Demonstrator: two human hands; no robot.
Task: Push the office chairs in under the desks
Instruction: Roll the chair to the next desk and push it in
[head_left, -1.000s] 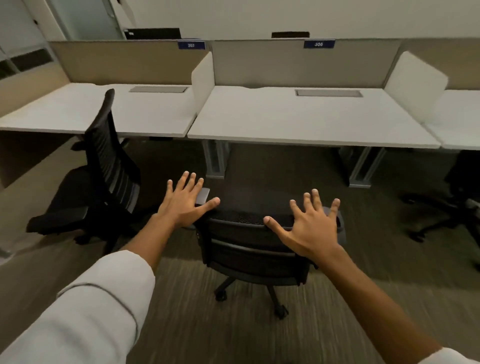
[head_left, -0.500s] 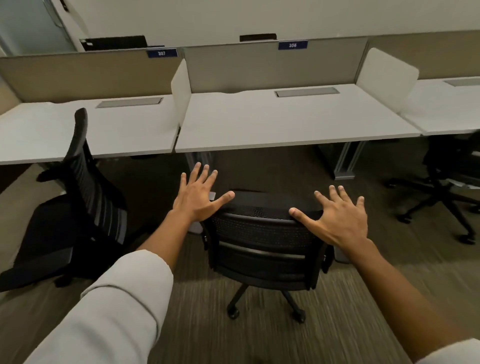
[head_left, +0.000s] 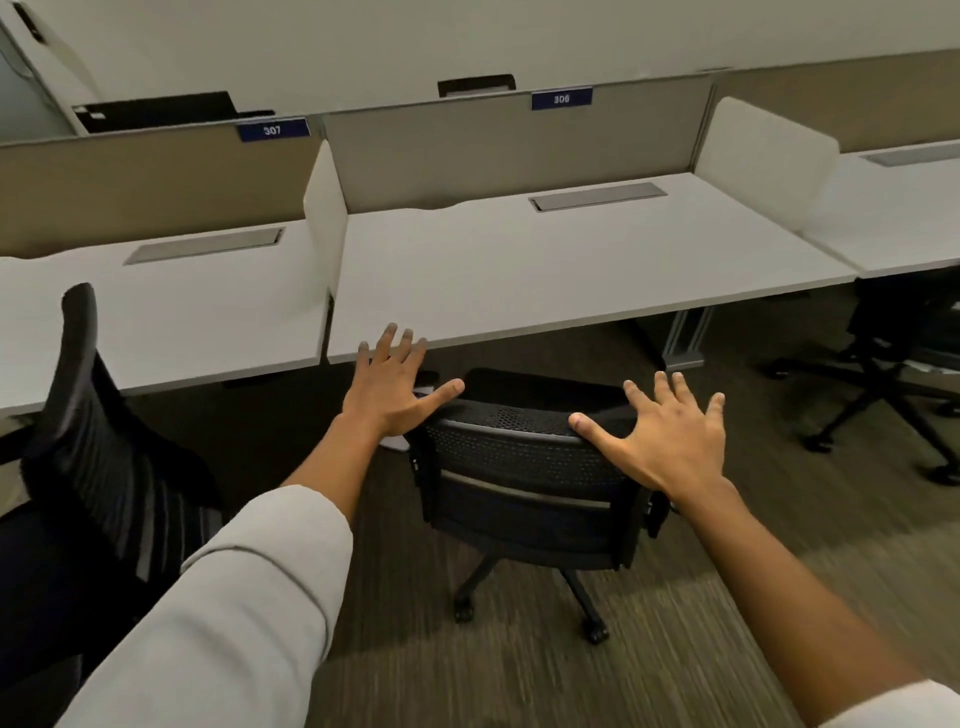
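Note:
A black mesh-backed office chair (head_left: 524, 467) stands in front of me, its back towards me and its seat reaching under the front edge of the white desk (head_left: 571, 270) labelled 306. My left hand (head_left: 389, 389) lies flat with fingers spread on the top left corner of the chair's back. Over on the top right corner, my right hand (head_left: 670, 436) is spread the same way. Neither hand grips anything. Another black chair (head_left: 98, 467) is at the left, turned sideways, out from the desk (head_left: 171, 306) labelled 307.
A third black chair (head_left: 893, 358) sits partly under the desk at the far right. White side screens (head_left: 324, 218) and beige back panels separate the desks. Grey desk legs (head_left: 685, 338) stand under the middle desk. The floor is dark carpet.
The middle chair has rolled forward towards desk 306 with both open hands on its back, and I have moved closer to the desks.

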